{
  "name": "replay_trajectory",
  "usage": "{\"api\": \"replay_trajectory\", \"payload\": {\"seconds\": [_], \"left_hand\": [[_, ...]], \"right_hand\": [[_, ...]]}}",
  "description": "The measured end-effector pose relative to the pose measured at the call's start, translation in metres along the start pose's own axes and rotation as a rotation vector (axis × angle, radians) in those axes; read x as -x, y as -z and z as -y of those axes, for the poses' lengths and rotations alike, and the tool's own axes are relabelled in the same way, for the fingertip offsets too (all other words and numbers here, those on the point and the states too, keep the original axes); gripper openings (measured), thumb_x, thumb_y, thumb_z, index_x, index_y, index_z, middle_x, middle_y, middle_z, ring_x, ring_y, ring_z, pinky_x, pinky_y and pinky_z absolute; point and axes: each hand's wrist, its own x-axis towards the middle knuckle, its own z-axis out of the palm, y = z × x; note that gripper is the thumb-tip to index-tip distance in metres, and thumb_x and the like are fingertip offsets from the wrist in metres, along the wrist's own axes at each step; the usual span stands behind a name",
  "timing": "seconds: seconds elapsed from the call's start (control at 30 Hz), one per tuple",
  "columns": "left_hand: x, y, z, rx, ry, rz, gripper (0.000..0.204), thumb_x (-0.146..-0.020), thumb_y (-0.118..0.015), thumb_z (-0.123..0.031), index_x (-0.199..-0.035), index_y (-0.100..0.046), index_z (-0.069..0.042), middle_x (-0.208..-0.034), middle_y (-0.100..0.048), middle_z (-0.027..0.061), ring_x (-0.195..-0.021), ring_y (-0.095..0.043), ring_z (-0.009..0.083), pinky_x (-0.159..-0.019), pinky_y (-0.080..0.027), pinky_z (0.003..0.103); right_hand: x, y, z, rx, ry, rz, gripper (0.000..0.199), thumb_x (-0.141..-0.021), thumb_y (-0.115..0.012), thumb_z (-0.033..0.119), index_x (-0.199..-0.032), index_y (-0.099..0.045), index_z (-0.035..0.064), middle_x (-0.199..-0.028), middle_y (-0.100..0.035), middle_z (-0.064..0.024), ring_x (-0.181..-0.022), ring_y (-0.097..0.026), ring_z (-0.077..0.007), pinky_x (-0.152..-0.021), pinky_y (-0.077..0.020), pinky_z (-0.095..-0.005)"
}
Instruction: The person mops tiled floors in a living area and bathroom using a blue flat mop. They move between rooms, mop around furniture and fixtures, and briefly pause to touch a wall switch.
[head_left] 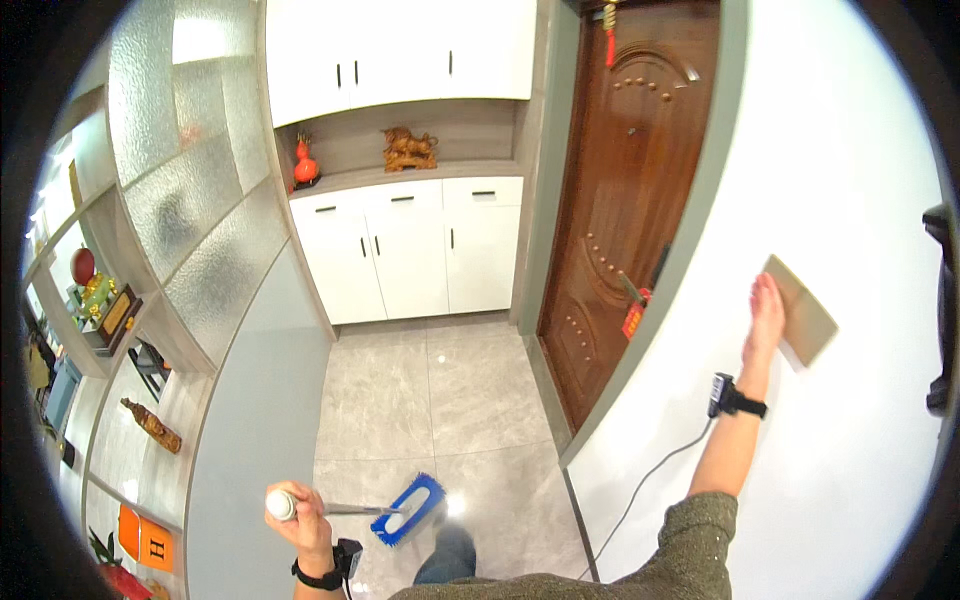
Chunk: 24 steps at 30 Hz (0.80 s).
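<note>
My left hand point(304, 520) is wrapped round the top of a mop's pole, whose white end cap point(282, 505) sticks out above my fingers. Down on the floor lies the flat mop head point(408, 508), with blue fringe round a pale centre. My right hand point(765, 315) reaches up to the white wall with its fingers stretched out, at the left edge of a flat beige rectangular panel point(803, 310). Whether the fingertips press on the panel I cannot tell. Both wrists carry black straps with small devices, and a cable hangs from the right one.
Ahead, a white cabinet point(405, 250) has a niche with a wooden carving point(410, 150) and a red gourd ornament point(305, 163). A brown door point(640, 150) stands to its right. Along the left runs a shelved partition point(195, 400) with ornaments and an orange box point(145, 540).
</note>
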Motion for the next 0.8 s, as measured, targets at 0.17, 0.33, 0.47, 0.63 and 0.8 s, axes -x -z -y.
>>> {"api": "replay_trajectory", "payload": {"seconds": [0.17, 0.33, 0.47, 0.63, 0.8], "left_hand": [[-0.063, -0.047, 0.102, -0.054, 0.108, -0.026, 0.051, -0.080, -0.072, -0.048, -0.083, -0.051, -0.001, -0.060, -0.048, 0.0021, -0.046, -0.042, 0.0082, -0.041, -0.031, 0.022], [-0.142, -0.105, 0.203, 0.186, 0.256, 0.208, 0.067, -0.069, -0.071, -0.065, -0.071, -0.053, -0.001, -0.055, -0.049, 0.0022, -0.046, -0.047, 0.0111, -0.041, -0.034, 0.022], [-0.196, -0.151, 0.258, 0.375, 0.326, 0.451, 0.075, -0.062, -0.065, -0.076, -0.062, -0.052, -0.002, -0.052, -0.049, 0.0030, -0.044, -0.048, 0.0141, -0.041, -0.036, 0.024], [-0.244, -0.213, 0.311, 0.592, 0.225, 0.873, 0.066, -0.073, -0.063, -0.068, -0.054, -0.050, -0.006, -0.051, -0.050, 0.0050, -0.045, -0.051, 0.0190, -0.041, -0.037, 0.028], [-0.286, -0.251, 0.370, 0.691, 0.366, 1.211, 0.052, -0.078, -0.061, -0.051, -0.053, -0.050, -0.007, -0.048, -0.048, 0.0054, -0.053, -0.056, 0.0235, -0.046, -0.040, 0.030]], "right_hand": [[0.025, -0.036, -0.026, 0.076, 0.059, 0.030, 0.043, -0.095, -0.053, 0.027, -0.130, -0.048, 0.0029, -0.124, -0.056, -0.0089, -0.111, -0.052, -0.0165, -0.094, -0.0407, -0.0334], [0.162, -0.142, -0.165, 0.181, -0.517, 0.612, 0.029, -0.093, -0.056, 0.025, -0.115, -0.052, 0.0067, -0.092, -0.062, -0.0042, -0.078, -0.058, -0.0120, -0.070, -0.0474, -0.0271], [0.286, -0.238, -0.252, 0.222, -1.246, 1.070, 0.044, -0.094, -0.054, 0.038, -0.124, -0.048, 0.0056, -0.100, -0.065, -0.0059, -0.082, -0.058, -0.0118, -0.070, -0.0481, -0.0267], [0.307, -0.355, -0.317, -0.210, -1.772, 0.825, 0.044, -0.092, -0.053, 0.051, -0.098, -0.055, 0.0067, -0.088, -0.064, -0.0058, -0.070, -0.057, -0.0131, -0.061, -0.0462, -0.0251], [0.268, -0.412, -0.399, -0.223, -1.823, 0.681, 0.024, -0.084, -0.064, 0.022, -0.066, -0.055, 0.0082, -0.064, -0.047, -0.0001, -0.052, -0.039, -0.0090, -0.044, -0.0293, -0.0231]]}}
